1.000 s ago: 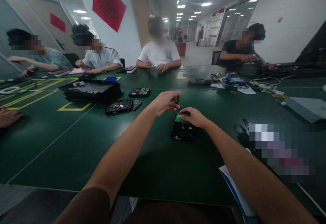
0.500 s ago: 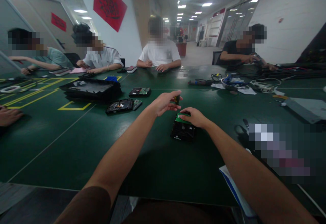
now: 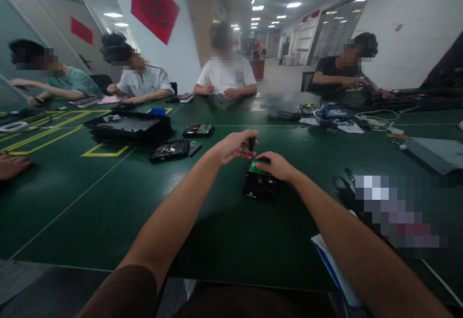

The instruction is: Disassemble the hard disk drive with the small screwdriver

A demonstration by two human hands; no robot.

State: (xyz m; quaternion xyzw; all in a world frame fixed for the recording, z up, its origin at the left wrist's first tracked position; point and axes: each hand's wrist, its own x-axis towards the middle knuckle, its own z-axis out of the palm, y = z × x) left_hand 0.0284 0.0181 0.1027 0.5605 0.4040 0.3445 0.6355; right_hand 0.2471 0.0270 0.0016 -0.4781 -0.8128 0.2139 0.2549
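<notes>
While pressed flat on the hard drive (image 3: 260,185), right hand (image 3: 275,165); left hand (image 3: 233,146) pinching a screwdriver (image 3: 251,143)

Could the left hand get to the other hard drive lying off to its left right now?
Probably yes: bare table lies between the left hand and that hard drive, but the hand holds a screwdriver.

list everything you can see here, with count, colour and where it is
hard drive: 1, black with green board, centre, under the right hand
screwdriver: 1, dark, upright in the left hand
other drives: 2, black, left of centre
tray: 1, black, left
cables: a tangle, mixed colours, far right
table: 1, green with yellow lines
people: 4 seated at the far side
left hand: gripping the screwdriver
right hand: resting on the hard drive's board
</notes>
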